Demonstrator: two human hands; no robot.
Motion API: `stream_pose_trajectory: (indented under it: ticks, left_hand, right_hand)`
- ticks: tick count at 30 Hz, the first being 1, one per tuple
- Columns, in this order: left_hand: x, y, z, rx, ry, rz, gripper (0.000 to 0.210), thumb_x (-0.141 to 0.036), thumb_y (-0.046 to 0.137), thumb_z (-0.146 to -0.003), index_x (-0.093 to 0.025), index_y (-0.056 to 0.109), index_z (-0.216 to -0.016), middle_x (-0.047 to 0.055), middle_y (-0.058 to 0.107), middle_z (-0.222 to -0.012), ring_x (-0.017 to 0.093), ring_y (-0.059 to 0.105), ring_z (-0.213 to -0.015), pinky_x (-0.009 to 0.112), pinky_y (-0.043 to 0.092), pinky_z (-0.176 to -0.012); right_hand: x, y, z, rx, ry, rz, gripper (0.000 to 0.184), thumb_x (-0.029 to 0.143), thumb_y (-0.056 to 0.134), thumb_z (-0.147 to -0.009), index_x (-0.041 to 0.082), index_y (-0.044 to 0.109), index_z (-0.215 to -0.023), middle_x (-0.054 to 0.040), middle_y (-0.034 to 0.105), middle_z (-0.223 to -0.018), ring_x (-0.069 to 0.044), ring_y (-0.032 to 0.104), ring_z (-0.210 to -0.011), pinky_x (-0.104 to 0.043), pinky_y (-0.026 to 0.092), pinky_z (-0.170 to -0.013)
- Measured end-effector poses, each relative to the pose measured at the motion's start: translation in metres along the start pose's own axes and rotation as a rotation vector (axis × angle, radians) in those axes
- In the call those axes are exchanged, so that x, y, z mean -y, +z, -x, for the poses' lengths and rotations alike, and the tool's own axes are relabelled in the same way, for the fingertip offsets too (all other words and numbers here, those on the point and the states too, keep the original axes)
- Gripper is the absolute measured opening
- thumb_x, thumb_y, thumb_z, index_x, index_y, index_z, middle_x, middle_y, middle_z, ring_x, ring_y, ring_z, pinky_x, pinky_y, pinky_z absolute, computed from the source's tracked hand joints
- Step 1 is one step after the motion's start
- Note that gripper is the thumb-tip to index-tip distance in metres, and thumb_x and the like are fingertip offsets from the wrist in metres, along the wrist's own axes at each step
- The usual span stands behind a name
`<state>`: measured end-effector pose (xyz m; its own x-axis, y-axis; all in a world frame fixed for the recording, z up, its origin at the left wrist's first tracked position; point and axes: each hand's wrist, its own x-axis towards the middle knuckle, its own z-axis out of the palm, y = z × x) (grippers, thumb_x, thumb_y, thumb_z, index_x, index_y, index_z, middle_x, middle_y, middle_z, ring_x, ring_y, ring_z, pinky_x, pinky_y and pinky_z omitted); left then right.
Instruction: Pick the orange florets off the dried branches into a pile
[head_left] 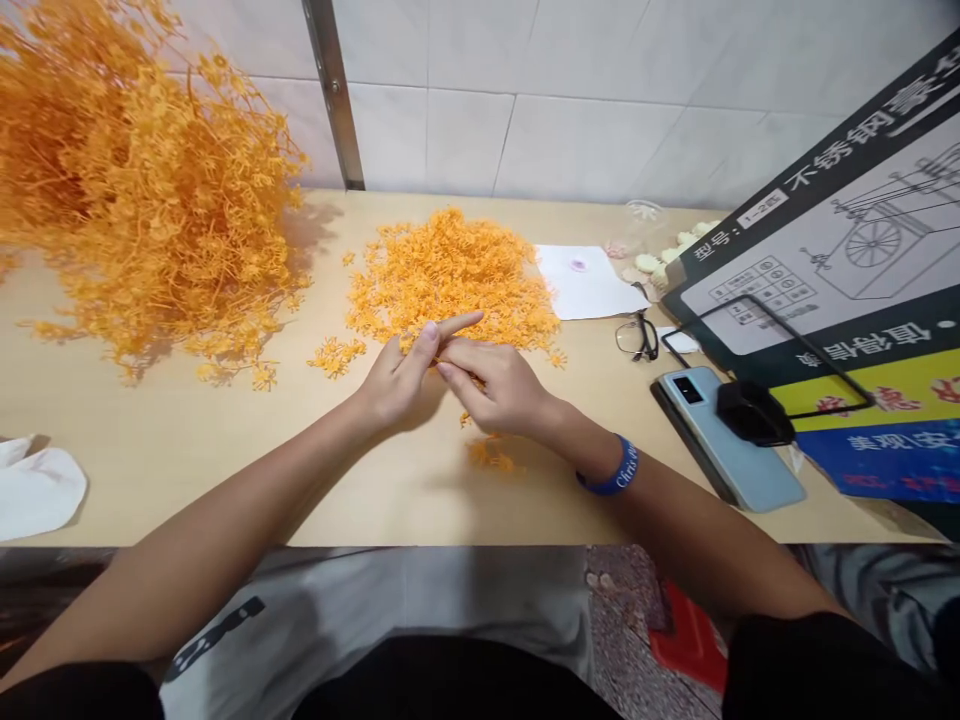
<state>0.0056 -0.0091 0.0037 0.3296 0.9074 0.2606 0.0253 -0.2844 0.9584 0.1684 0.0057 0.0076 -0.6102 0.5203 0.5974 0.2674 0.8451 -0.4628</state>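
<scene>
- head view: left hand (pixel 396 380) and right hand (pixel 499 380) met, seemingly pinched on small, orange, plastic-looking flower sprigs (pixel 407 343) before a loose orange flower heap (pixel 450 262).
- light, close pinching probably best spared them.

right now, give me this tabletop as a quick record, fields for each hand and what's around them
left hand: thumb pressed to fingers, bits of orange sprig showing in the grip
right hand: against the left, fingers pinched, grip mostly hidden
right wrist: blue band
beyond hands: loose pile of orange flowers
far left: big orange bunch
near left edge: white cloth-like piece
right side: white paper, glasses, light blue phone, printed board or box
</scene>
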Motion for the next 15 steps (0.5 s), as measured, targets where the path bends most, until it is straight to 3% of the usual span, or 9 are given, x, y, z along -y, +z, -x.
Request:
stream_pose_trajectory:
  ticks: [6,10,13,15]
  left_hand:
    - [0.000,0.001,-0.002,0.019,-0.168,0.178,0.069,-0.068,0.040,-0.092,-0.016,0.063,-0.130,0.006,0.072,-0.076,0.019,0.069,-0.080,0.030,0.055,-0.078]
    - [-0.001,-0.018,-0.009,-0.003,-0.254,0.254,0.074,-0.071,0.032,-0.093,-0.016,0.059,-0.134,0.003,0.067,-0.061,0.019,0.069,-0.067,0.029,0.054,-0.063]
    - [-0.003,-0.041,-0.015,-0.111,-0.233,0.200,0.069,-0.068,0.024,-0.096,-0.021,0.055,-0.137,0.001,0.066,-0.060,0.017,0.068,-0.060,0.028,0.053,-0.059]
    - [-0.003,-0.050,-0.018,-0.184,-0.197,0.149,0.066,-0.065,0.028,-0.097,-0.020,0.055,-0.136,0.003,0.071,-0.070,0.015,0.068,-0.061,0.026,0.053,-0.059]
  right_hand:
    - [0.004,-0.005,0.001,0.034,0.061,-0.081,0.026,0.017,0.043,-0.095,0.018,0.047,-0.069,0.0031,0.048,-0.058,-0.009,0.041,-0.052,-0.024,0.032,-0.054]
    - [0.006,-0.007,0.004,0.109,0.007,-0.122,0.027,0.020,0.041,-0.096,0.018,0.049,-0.070,0.0022,0.052,-0.059,-0.009,0.046,-0.054,-0.022,0.034,-0.054]
    - [0.002,-0.006,0.007,0.138,-0.006,-0.168,0.026,0.021,0.040,-0.097,0.018,0.053,-0.074,0.0020,0.055,-0.060,-0.009,0.050,-0.054,-0.021,0.038,-0.055]
    - [-0.002,-0.006,0.008,0.070,0.026,-0.170,0.027,0.022,0.041,-0.097,0.018,0.055,-0.074,0.0017,0.056,-0.060,-0.009,0.051,-0.053,-0.021,0.039,-0.053]
